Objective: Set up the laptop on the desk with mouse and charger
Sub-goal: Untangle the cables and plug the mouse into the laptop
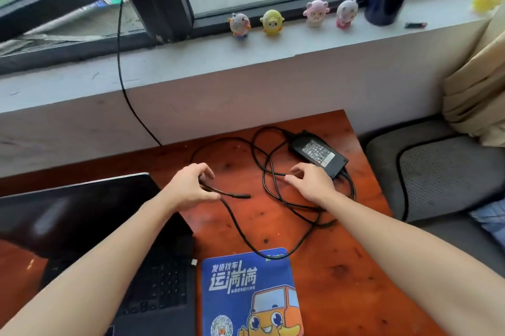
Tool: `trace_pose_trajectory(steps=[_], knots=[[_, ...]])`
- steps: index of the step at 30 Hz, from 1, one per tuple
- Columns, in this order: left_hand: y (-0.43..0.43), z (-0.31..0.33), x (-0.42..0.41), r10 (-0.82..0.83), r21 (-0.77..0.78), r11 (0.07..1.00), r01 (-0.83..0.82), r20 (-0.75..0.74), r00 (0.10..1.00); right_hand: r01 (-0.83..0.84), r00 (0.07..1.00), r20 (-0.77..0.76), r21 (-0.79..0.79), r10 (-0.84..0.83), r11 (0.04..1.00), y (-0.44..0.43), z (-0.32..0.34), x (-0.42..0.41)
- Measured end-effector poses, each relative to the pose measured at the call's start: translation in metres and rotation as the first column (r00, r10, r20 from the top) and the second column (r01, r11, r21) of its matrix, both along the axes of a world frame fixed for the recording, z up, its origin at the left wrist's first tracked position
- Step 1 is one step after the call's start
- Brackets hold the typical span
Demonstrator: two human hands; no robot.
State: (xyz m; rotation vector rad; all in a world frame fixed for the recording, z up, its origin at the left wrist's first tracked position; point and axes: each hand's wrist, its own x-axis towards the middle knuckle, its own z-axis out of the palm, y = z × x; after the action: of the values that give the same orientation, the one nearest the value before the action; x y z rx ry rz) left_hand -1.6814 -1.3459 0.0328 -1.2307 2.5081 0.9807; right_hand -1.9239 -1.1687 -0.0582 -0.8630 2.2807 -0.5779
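The charger step is in hand: the laptop (82,215) stands opened at the left of the counter (355,267), and the charger cable (240,229) is being sorted out beside it. The cable is gripped by the left hand (191,188), thumb and fingers (203,167) curled round it just behind the connector (243,195), which points to the right, away from the laptop. The right hand (311,182) is set on the tangled loops just beside the power brick (318,152), its fingers bent down; whether a strand is actually pinched cannot be told. One loop lies across the far corner of the blue mouse pad (251,294). No mouse is seen. Next, the loops would probably have to be freed and the connector turned back toward the laptop's side, where a port must be found and slack kept.
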Motion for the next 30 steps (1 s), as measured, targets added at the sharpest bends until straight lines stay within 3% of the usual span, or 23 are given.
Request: trace_pose_trajectory(steps=[2, 4, 6, 10, 13, 16, 18, 21, 24, 30], knots=[[-0.003, 0.013, 0.001, -0.012, -0.071, 0.997, 0.010, -0.025, 1.000, -0.065, 0.992, -0.102, 0.040, 0.069, 0.997, 0.005, -0.001, 0.014], [-0.005, 0.031, 0.004, 0.006, -0.186, 0.982, -0.031, -0.134, 0.991, -0.127, 0.965, -0.224, 0.058, 0.137, 0.990, 0.011, -0.001, 0.032], [-0.009, 0.049, 0.003, 0.068, -0.205, 0.970, -0.131, -0.288, 0.955, -0.114, 0.955, -0.268, 0.050, 0.123, 0.992, 0.014, -0.003, 0.045], [-0.021, 0.104, -0.003, 0.235, -0.033, 0.947, -0.319, -0.606, 0.760, -0.017, 1.000, -0.019, 0.173, 0.020, 0.985, 0.022, -0.005, 0.061], [-0.034, 0.141, -0.002, 0.313, 0.064, 0.922, -0.382, -0.702, 0.640, 0.018, 0.993, 0.108, 0.212, -0.042, 0.977, 0.034, -0.010, 0.073], [-0.034, 0.150, 0.000, 0.331, 0.102, 0.925, -0.367, -0.690, 0.643, 0.354, 0.931, -0.105, 0.030, -0.349, 0.935, 0.053, -0.014, 0.082], [-0.025, 0.138, 0.000, 0.343, 0.114, 0.925, -0.361, -0.657, 0.671, 0.494, 0.855, -0.209, 0.052, -0.474, 0.868, 0.071, -0.015, 0.080], [-0.009, 0.106, 0.002, 0.326, 0.057, 0.932, -0.357, -0.560, 0.762, 0.401, 0.912, -0.202, 0.262, -0.356, 0.878, 0.094, -0.024, 0.079], [0.007, 0.075, 0.003, 0.248, -0.055, 0.951, -0.303, -0.450, 0.858, 0.343, 0.935, -0.182, 0.250, -0.304, 0.906, 0.098, -0.028, 0.083], [0.035, 0.032, 0.006, 0.037, -0.189, 0.978, -0.088, -0.257, 0.966, 0.105, 0.951, -0.310, 0.363, 0.013, 0.926, 0.090, -0.033, 0.088]])
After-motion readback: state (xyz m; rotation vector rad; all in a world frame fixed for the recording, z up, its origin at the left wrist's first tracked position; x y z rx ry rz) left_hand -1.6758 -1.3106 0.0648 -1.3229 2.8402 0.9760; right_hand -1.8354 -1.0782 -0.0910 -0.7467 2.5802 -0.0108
